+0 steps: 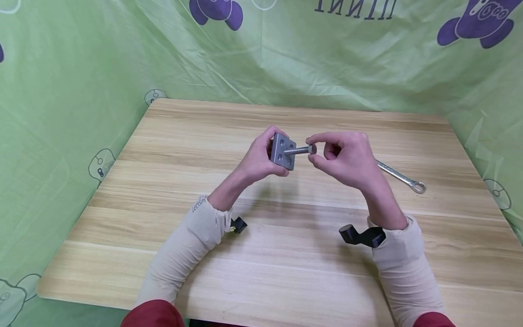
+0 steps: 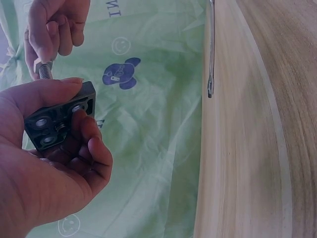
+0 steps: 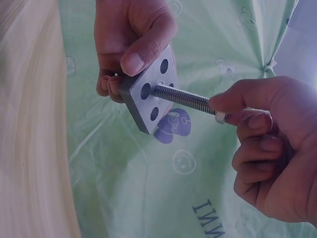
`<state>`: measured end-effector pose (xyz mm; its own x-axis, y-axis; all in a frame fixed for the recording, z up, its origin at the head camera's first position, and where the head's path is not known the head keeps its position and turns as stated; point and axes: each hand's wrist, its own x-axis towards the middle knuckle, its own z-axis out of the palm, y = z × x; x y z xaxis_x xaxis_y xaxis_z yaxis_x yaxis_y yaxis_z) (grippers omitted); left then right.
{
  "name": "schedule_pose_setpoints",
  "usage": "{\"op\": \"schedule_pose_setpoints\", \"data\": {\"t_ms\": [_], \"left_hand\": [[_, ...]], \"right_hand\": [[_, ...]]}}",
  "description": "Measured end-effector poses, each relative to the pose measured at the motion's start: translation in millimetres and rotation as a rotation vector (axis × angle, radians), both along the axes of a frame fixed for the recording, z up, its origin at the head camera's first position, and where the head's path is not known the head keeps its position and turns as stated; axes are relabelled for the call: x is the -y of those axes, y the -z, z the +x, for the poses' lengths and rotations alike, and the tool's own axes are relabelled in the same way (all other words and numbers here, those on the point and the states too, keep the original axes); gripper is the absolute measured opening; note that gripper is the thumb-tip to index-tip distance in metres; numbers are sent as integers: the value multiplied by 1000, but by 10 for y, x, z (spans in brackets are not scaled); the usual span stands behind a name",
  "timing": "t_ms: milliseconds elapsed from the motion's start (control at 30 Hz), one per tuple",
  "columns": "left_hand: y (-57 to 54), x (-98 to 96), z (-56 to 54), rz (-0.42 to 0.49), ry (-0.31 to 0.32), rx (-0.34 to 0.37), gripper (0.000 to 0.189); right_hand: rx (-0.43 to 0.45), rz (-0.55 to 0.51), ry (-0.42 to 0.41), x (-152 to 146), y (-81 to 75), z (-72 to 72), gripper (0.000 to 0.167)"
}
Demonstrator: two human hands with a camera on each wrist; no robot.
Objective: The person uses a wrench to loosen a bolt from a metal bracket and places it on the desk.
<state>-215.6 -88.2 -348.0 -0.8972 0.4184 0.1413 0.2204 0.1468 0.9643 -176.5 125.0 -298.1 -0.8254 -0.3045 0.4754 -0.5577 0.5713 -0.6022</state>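
Observation:
My left hand point(image 1: 261, 156) grips a grey square metal plate point(image 1: 278, 156) by its edges, thumb on one side and fingers on the other, above the table. Round holes show near its corners. A long hex bolt point(image 3: 185, 99) stands in the plate's middle hole, most of its threaded shank outside. At the bolt's head, the right hand point(image 1: 347, 156) pinches with thumb and forefinger; its other fingers are curled. From the left wrist view, the plate's back point(image 2: 54, 131) faces the curled left fingers, and a recess with holes shows there.
A combination wrench point(image 1: 402, 177) lies on the wooden table point(image 1: 245, 272), right of the right hand, its open end hidden behind that hand. Green printed cloth point(image 1: 327, 68) hangs around the table's back and sides. Black camera mounts point(image 1: 361, 236) stick out from both wrists.

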Motion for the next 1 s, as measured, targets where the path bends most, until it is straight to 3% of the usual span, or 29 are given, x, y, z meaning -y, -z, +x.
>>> {"op": "schedule_pose_setpoints", "data": {"t_ms": [333,467,633,833,1000], "left_hand": [[-19,4,5,7,-3,8,71],[-18,8,2,-3,-4,1,70],[-14,11,0,8,-4,5,70],[-7,10,-7,8,-6,2,70],[-12,11,-9,-4,-3,-8,69]], "right_hand": [[-110,19,-67,6,32,-11,28],[-39,-1,-55,-12,6,7,25],[87,5,81,1,-29,-4,15],[263,67,137,-2,-25,-50,44],[327,70,133,14,-32,-48,46]]}}
